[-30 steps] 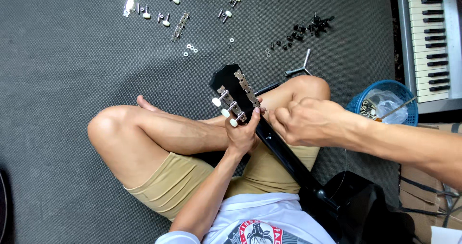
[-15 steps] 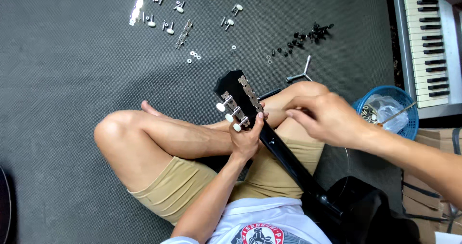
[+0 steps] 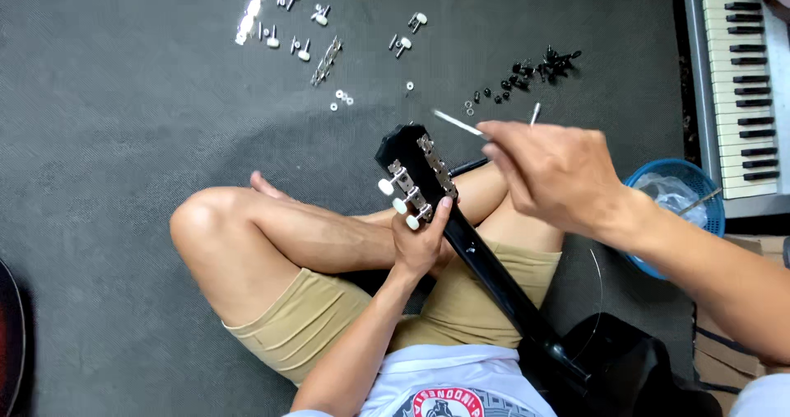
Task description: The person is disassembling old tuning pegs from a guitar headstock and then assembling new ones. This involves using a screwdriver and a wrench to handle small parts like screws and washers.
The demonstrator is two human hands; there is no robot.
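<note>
I see a dark grey carpeted floor [image 3: 123, 96] filling most of the frame, and I sit on it cross-legged in tan shorts. A black guitar [image 3: 494, 277] runs diagonally from the lower right up to the middle, its headstock [image 3: 415, 166] just above my knees. A keyboard [image 3: 741, 79] stands along the right edge, with a blue basket [image 3: 708, 211] just below it.

My left hand [image 3: 420, 244] is closed around the neck right under the headstock, thumb tip up against the white tuner knobs [image 3: 403, 203]. My right hand [image 3: 551, 174], right of centre, is closed in a pinch on a thin silver tool [image 3: 457, 123] that points left, above the headstock.

Across the top lie loose silver tuning machines [image 3: 288, 30] at the upper left, small white washers [image 3: 341, 98] below them, and a scatter of black screws [image 3: 527, 71] at the upper middle.
</note>
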